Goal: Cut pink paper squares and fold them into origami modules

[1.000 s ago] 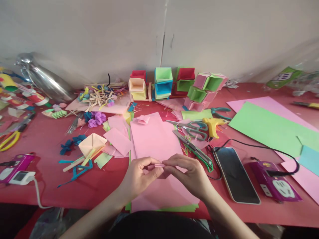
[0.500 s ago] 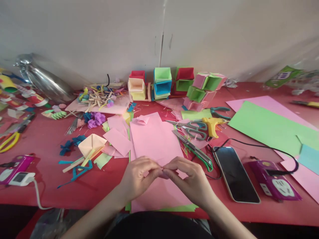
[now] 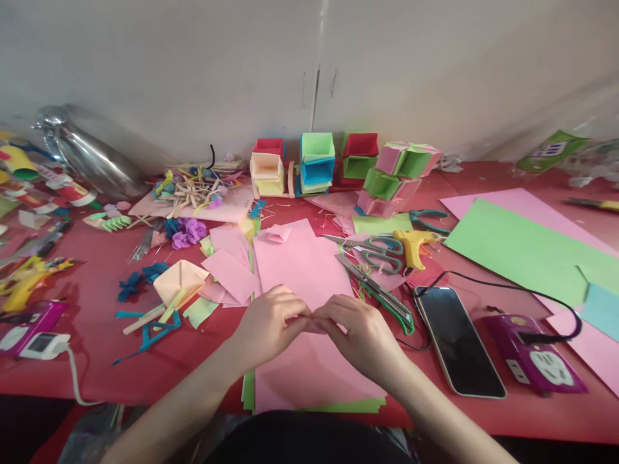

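Observation:
My left hand (image 3: 271,322) and my right hand (image 3: 360,328) meet over a stack of pink paper (image 3: 304,380). Both are closed, fingertips pinching a small piece of pink paper (image 3: 315,327) between them; most of it is hidden by the fingers. Green sheets (image 3: 348,406) stick out from under the stack. At the far end of the stack rests a small folded pink paper (image 3: 279,233). Loose pink paper pieces (image 3: 233,277) lie left of it, beside a folded peach paper (image 3: 180,282).
Right of the stack are a green utility knife (image 3: 377,290), scissors (image 3: 377,250), a yellow glue gun (image 3: 413,248), a phone (image 3: 461,341) and a purple power strip (image 3: 534,353). Folded paper boxes (image 3: 316,161) stand along the wall. A metal jug (image 3: 91,154) leans at the back left.
Both hands have risen slightly away from me, still pinching the pink paper together. At the far left, a second yellow glue gun now shows where yellow-handled scissors were.

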